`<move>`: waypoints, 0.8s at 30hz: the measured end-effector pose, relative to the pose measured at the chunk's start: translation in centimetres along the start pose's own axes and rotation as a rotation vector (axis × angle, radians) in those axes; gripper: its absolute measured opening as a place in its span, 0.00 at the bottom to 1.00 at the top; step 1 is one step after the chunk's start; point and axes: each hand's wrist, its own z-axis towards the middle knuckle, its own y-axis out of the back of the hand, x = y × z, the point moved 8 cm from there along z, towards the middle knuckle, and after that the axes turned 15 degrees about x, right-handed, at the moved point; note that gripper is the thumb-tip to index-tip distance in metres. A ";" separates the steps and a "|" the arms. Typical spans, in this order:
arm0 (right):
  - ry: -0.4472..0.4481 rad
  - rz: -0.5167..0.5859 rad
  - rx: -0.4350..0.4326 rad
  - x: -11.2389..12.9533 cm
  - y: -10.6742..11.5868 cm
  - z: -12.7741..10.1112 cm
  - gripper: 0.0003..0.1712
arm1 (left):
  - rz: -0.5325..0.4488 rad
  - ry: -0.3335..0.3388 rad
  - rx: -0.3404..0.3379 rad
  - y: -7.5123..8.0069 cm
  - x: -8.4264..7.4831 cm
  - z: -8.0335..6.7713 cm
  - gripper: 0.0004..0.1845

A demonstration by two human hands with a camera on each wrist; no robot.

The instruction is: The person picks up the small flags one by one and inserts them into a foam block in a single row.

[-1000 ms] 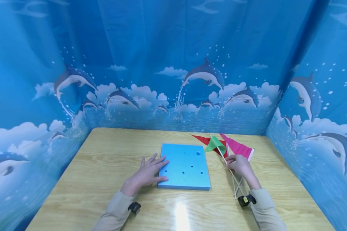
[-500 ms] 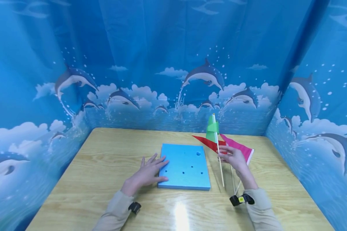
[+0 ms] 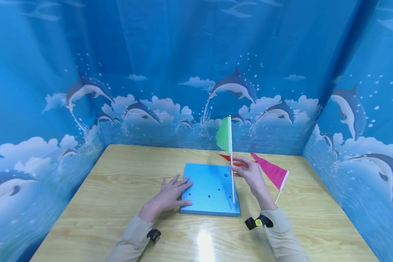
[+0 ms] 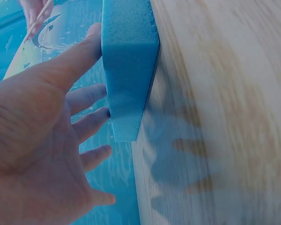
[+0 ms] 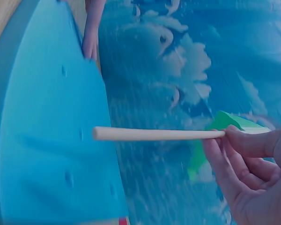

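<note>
My right hand (image 3: 249, 173) pinches the thin wooden stick of a green flag (image 3: 223, 135) between thumb and fingers. The flag stands nearly upright, and its stick's bottom end hangs over the right part of a blue foam board (image 3: 203, 182). In the right wrist view the stick tip (image 5: 103, 133) is apart from the board's surface. Several small holes dot the board, with a larger one (image 3: 226, 175) near its back right corner. My left hand (image 3: 167, 196) rests on the board's left edge with fingers spread; the left wrist view shows the fingertips (image 4: 103, 115) touching the foam.
A pink flag (image 3: 273, 171) lies on the wooden table (image 3: 137, 167) right of the board. Behind my right hand lies a red flag (image 3: 225, 157), partly hidden. A blue dolphin-print curtain (image 3: 170, 72) encloses the back and sides.
My right hand has lifted the green flag off the other flags, turned it upright and carried it left over the board. My left hand has stayed in place.
</note>
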 end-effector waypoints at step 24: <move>0.354 0.180 -0.018 2.0 -11.7 3.0 0.17 | 0.039 -0.014 0.012 -0.1 -0.4 -0.2 0.39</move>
